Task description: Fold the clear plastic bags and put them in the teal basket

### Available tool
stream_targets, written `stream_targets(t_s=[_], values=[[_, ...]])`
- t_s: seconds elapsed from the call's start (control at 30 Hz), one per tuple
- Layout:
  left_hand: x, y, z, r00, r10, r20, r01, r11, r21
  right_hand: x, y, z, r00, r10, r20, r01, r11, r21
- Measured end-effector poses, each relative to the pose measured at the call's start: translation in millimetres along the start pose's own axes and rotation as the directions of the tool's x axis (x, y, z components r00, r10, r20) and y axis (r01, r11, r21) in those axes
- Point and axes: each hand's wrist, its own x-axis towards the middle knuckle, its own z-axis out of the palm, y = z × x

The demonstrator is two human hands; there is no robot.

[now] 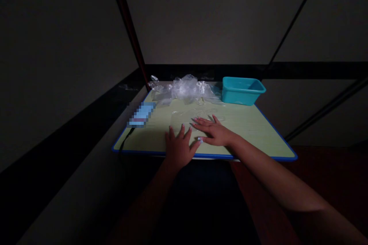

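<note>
A clear plastic bag (184,116) lies flat on the pale yellow-green table (258,134), which has a blue edge. My left hand (179,147) rests palm down by the table's front edge with its fingers spread, their tips at the near side of the bag. Just right of it, my right hand (214,132) lies flat with fingers apart, on the right part of the bag. The two thumbs are close together. Neither hand holds anything.
Crumpled clear plastic bags (188,88) are heaped along the table's back edge. A turquoise plastic basket (240,95) stands at the back right. At the left edge lies a pixelated, light blue object (142,115), with a dark cord near it.
</note>
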Motion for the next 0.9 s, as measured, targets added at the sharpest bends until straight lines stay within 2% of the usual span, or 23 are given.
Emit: stream_targets(t_s=[0.3,0.57,0.73,0.83,0.9], values=[[-0.8,-5.2,1.5,1.0,0.027,0.008,-0.027,1.0,0.006,-2.0,2.8,-0.8,0.999,0.034,0.025,-0.033,0.999,-0.026],[-0.2,-4.2,-1.3,0.999,0.024,0.034,-0.024,1.0,0.016,-5.6,11.0,-3.1,0.994,0.101,-0.031,-0.101,0.995,0.005],[-0.8,-2.5,-3.1,0.999,0.013,0.048,-0.014,1.0,0.015,-5.9,-3.3,-7.0,0.998,0.044,-0.042,-0.043,0.999,0.019],[-1.4,-2.0,-3.5,0.999,0.015,0.046,-0.016,1.0,0.026,-3.2,-18.2,-4.0,1.0,-0.001,-0.012,0.001,0.999,0.044],[-1.7,-2.4,-3.4,0.999,0.021,0.044,-0.023,0.999,0.038,-0.2,-26.0,-1.2,1.0,0.015,0.012,-0.016,0.996,0.088]])
